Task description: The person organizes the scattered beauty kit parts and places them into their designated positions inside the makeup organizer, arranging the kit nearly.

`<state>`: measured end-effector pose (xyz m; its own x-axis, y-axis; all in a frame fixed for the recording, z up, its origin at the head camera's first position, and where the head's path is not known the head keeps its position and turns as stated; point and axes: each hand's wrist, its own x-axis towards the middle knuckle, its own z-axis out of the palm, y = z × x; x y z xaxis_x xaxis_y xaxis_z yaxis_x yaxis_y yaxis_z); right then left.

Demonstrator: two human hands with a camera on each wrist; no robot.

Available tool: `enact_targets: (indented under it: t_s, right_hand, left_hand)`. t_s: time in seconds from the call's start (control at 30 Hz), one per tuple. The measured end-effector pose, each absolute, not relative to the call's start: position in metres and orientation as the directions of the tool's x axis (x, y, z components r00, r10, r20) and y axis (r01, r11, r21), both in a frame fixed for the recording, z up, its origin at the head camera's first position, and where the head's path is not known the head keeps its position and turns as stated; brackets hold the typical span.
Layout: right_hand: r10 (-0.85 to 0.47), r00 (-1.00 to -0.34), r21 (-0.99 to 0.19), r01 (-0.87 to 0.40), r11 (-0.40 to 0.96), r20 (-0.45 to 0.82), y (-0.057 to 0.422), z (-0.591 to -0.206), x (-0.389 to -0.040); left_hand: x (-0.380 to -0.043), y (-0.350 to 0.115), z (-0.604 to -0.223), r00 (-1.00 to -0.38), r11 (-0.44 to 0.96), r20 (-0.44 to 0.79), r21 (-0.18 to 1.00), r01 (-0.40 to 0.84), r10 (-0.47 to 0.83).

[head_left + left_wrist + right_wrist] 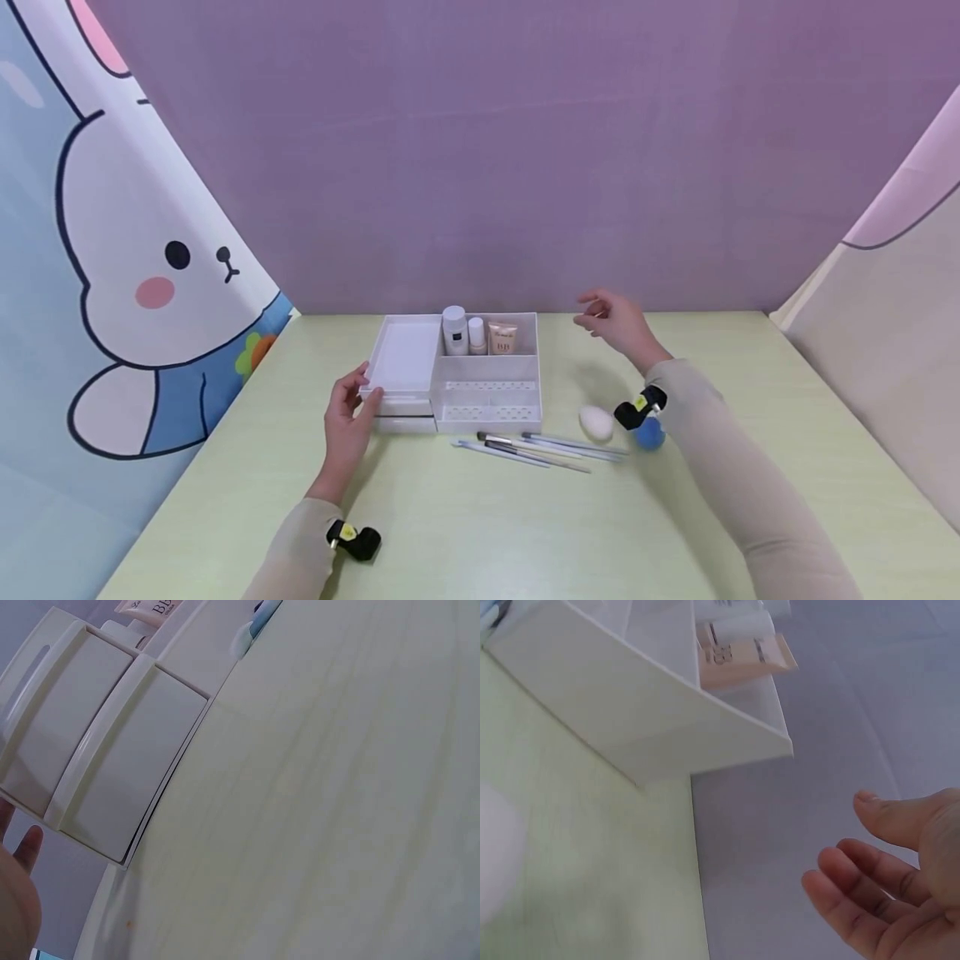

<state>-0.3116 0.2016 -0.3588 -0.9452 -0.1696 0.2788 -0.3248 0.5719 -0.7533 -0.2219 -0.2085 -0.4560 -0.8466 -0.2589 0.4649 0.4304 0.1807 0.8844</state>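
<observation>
A white desktop organizer (487, 367) with drawers on its left stands at the back of the table. My left hand (349, 417) rests against its left side near the front corner; in the left wrist view, fingertips (28, 846) show beside the drawer fronts (139, 761). The rear compartment holds a white bottle (454, 332), a smaller white-capped bottle (477, 335) and a BB cream tube (502, 338). Right of the organizer, my right hand (618, 325) hangs above the table, fingers loosely bent and holding nothing; the right wrist view shows its thumb apart from the fingers.
Several thin makeup brushes (536, 451) lie in front of the organizer. To their right are a white egg-shaped object (597, 423) and a blue rounded object (649, 434), partly hidden by the right wrist camera. A purple backdrop (480, 167) rises behind the table's far edge.
</observation>
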Motion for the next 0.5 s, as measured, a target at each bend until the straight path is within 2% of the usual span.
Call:
enact_targets:
  t_s: [0.5]
  right_hand:
    - [-0.181, -0.981, -0.714, -0.180, 0.677, 0.075, 0.266, -0.375, -0.312]
  left_hand:
    - [-0.222, -0.209, -0.457, -0.853, 0.183, 0.454, 0.890, 0.418, -0.259]
